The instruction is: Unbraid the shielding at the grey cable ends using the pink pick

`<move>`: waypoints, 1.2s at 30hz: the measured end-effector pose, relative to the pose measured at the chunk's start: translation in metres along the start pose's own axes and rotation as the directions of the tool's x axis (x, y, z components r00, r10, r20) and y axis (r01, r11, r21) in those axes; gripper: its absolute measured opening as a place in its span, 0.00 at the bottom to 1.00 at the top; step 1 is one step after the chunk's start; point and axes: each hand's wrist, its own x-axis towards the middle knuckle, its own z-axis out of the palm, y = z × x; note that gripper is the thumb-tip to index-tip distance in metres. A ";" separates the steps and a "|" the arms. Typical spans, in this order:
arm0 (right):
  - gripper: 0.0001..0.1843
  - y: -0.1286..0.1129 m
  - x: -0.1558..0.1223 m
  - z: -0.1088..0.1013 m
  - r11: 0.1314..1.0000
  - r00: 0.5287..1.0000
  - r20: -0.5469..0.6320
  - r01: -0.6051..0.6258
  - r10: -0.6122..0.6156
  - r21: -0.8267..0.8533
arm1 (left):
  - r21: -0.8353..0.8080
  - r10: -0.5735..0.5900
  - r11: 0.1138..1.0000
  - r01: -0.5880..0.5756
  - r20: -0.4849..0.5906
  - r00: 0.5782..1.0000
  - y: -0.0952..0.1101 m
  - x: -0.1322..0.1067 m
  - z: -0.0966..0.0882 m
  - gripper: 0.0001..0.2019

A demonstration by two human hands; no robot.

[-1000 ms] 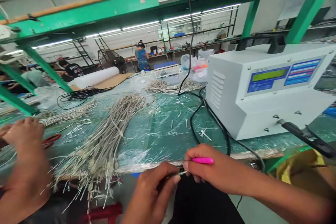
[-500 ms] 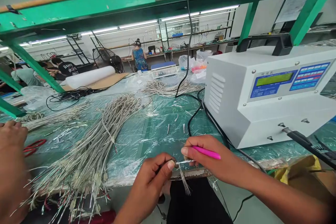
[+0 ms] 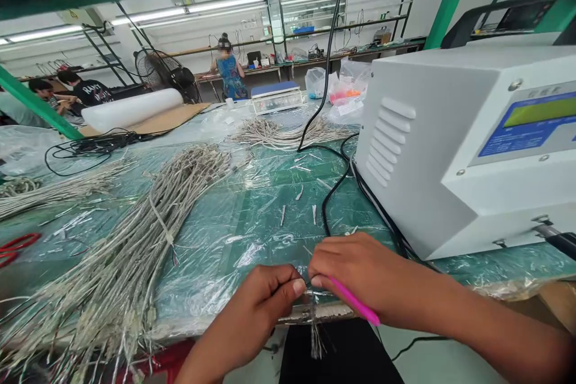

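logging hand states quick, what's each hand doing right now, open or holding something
Left hand: closed, thumb against forefinger, apparently pinching a cable with frayed strands.
Right hand: closed, holding a pink tool.

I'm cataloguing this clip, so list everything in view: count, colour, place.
Pink tool: 1, pink, front centre
Frayed wires: several, silvery, front centre
Cable bundles: at least 3, grey, left and centre
Machine: 1, white, right
Cords: several, black, beside machine
Looped handles: 1 pair, red, left edge
Scraps: several, white, centre
Roll: 1, white, back left
Fan: 1, black, background
Device: 1, white and blue, back centre
Plastic bags: several, clear, back centre
People: at least 3, background
Frame: 1, green, overhead
Bench: 1, green, beneath bundles
Left hand: 1, pinching wires
Right hand: 1, gripping pink tool
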 end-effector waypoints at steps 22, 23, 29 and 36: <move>0.15 0.017 -0.003 0.001 0.949 0.996 0.075 -0.064 0.042 0.310 | -0.168 -0.064 0.982 0.080 0.103 0.993 0.000 0.009 -0.007 0.17; 0.15 0.017 -0.003 0.001 0.953 0.997 0.053 -0.061 0.047 0.296 | -0.186 -0.035 0.981 0.055 0.108 0.993 0.000 0.009 -0.007 0.15; 0.13 0.018 -0.004 0.004 0.961 0.999 0.020 -0.041 0.037 0.273 | -0.194 -0.020 0.980 0.044 0.121 0.992 -0.004 0.008 -0.010 0.14; 0.12 0.020 -0.005 0.003 0.988 0.997 0.077 -0.035 0.024 0.147 | -0.151 -0.061 0.984 0.095 0.217 0.974 -0.002 0.011 -0.014 0.17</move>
